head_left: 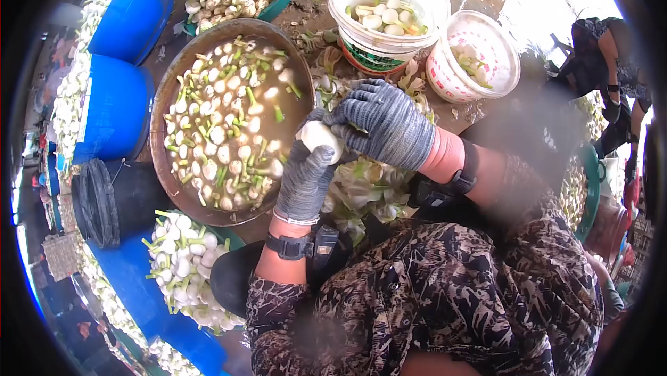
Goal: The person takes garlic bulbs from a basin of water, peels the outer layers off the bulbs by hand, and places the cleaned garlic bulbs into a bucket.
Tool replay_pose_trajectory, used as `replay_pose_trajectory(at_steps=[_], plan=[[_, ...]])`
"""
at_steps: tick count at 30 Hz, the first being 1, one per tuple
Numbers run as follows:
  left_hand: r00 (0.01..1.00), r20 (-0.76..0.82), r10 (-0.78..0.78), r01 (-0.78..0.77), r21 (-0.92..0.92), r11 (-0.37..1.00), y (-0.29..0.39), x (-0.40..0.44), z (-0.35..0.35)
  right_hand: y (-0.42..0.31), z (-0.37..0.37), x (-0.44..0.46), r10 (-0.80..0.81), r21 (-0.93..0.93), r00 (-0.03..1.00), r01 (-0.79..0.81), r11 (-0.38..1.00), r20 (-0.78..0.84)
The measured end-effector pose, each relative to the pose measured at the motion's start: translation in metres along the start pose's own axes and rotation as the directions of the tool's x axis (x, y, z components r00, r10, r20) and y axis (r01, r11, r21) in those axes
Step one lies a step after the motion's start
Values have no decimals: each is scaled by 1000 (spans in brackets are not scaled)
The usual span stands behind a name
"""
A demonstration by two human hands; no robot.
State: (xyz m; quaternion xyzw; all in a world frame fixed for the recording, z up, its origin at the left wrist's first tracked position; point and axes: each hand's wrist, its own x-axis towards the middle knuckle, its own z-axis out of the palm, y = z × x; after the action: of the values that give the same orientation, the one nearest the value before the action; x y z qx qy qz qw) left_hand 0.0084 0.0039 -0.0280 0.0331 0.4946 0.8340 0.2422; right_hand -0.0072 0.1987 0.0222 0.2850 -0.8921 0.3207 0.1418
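A smooth white garlic bulb (321,141) sits in my left hand (304,178), whose gloved fingers and thumb are closed around it. My right hand (389,124), in a matching grey knit glove, curls its fingers against the bulb's upper right side. A bit of green shows between those fingers; the exact grip there is partly hidden. Just left of both hands is a wide round basin (158,160) of murky water with many floating bulbs (222,119) with short green stems. Loose pale peels (368,185) lie in a heap below my right hand.
A white bucket (333,1) with bulbs and a smaller white-and-red bucket (500,77) stand beyond my hands. Blue tubs (114,108), a black bucket (128,195) and piled bulbs (184,254) are on the left. A green tub (285,7) lies beyond the basin. Another person (615,56) is at right.
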Motion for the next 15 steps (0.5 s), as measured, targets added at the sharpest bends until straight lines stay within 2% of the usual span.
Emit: replay_pose_trajectory(at_steps=[2, 3, 4, 5, 6, 7, 9, 11, 13, 14, 15], plan=[[999, 28, -23, 18, 172, 985, 0, -1, -5, -1, 6, -1, 32, -5, 999, -32, 999, -4], [999, 25, -21, 17, 170, 985, 3, -4, -5, -1, 8, -3, 73, -14, 997, -74, 997, -15], [999, 15, -43, 38, 265, 963, 7, -8, -5, -2, 10, -3, 143, 73, 989, -141, 987, -32], [998, 5, -67, 60, 358, 932, 12, -10, -2, -4, 11, -3, 148, 72, 988, -145, 987, -32], [996, 82, -19, -24, 493, 870, 14, -8, -3, -5, 11, -3, 259, 207, 964, -266, 942, 59], [996, 87, -24, -22, 494, 869, 15, -9, -1, -5, 11, -2, 352, 326, 922, -386, 863, 160], [991, 136, 13, -88, 560, 824, 16, -11, 3, -1, 14, -5, 363, 378, 907, -419, 826, 213], [981, 177, -78, 54, 139, 989, 14, -5, -1, -2, 18, -8, 319, 231, 946, -325, 917, 64], [996, 1, -88, 76, 512, 856, 17, -9, 4, -5, 17, -7, 282, 159, 958, -287, 944, 54], [991, -38, -128, 132, 431, 893, 16, -9, 6, -3, 22, -7, 318, 151, 947, -322, 935, 47], [990, -40, -133, 137, 427, 894, 15, -9, 8, -1, 26, -8, 358, 143, 933, -359, 922, 39]])
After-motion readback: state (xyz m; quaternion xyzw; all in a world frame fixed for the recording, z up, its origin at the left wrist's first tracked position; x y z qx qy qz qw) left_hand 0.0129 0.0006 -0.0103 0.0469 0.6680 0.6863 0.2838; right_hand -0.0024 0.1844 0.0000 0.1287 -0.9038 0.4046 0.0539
